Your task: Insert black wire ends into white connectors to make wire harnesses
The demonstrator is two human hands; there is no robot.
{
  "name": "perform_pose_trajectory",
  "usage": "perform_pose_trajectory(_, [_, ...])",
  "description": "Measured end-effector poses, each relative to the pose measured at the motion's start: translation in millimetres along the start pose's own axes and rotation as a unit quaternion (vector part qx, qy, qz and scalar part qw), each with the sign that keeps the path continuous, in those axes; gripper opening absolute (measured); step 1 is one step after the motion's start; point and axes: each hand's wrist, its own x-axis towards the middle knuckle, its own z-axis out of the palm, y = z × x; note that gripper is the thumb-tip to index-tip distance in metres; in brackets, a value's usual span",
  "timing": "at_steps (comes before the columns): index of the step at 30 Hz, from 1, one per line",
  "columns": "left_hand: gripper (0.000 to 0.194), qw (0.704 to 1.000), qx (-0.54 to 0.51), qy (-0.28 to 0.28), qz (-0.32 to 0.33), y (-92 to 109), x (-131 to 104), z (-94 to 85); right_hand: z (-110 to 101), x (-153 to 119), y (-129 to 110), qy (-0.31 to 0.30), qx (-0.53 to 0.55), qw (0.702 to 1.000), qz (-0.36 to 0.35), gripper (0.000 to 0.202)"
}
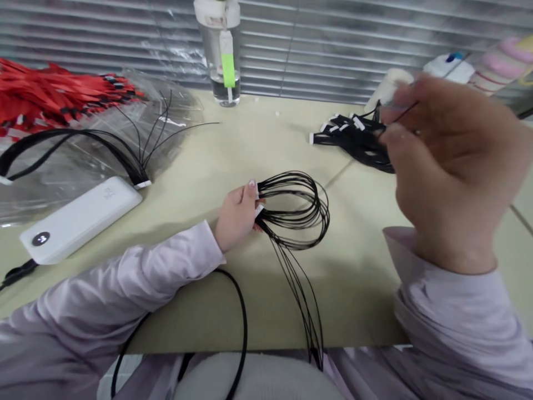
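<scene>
Near the middle of the table, my left hand [239,214] pinches the white connector ends of a looped black cable bundle [318,214]. The loop spreads to the right of the fingers, and loose thin wires trail from it down over the table's front edge. My right hand [453,161] is raised at the right, slightly blurred, with thumb and fingers pinched on a thin black wire [405,113]. Behind its fingertips lies a pile of black cables [358,141] with white connectors, partly hidden by the hand.
A white power bank [81,219] lies at left below another black cable bundle [75,132]. Red-wrapped cables [54,97] rest on clear plastic bags [170,133]. A water bottle [220,61] stands by the blinds; a white roll [387,89] is at back right.
</scene>
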Motion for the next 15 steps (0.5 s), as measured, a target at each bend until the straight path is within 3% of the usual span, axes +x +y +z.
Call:
perform_pose_trajectory(2, [0.041,1.0,0.017,-0.021,0.007,3,-3,-1.2,15,-4,5,0.016,0.134,0.99,0.043,0.018])
perform_pose_trajectory(3, [0.04,0.999,0.022,-0.029,0.012,4,-4,-1.5,23,-7,7,-0.011,0.166,0.983,0.074,0.016])
perform_pose_trajectory(6, [0.038,0.999,0.026,-0.031,0.018,7,-5,-1.6,43,-15,13,-0.182,0.175,0.958,0.134,0.019])
perform_pose_trajectory(9, [0.038,0.999,0.028,-0.033,0.012,7,-5,-1.4,52,-20,17,-0.275,0.057,0.958,0.061,0.018])
perform_pose_trajectory(12, [0.038,0.999,0.033,-0.039,0.014,7,-4,-2.0,54,-22,18,-0.289,-0.038,0.956,-0.026,0.009])
perform_pose_trajectory(15, [0.039,0.998,0.036,-0.05,0.026,6,-5,-2.9,56,-24,18,-0.29,-0.05,0.953,-0.073,0.01])
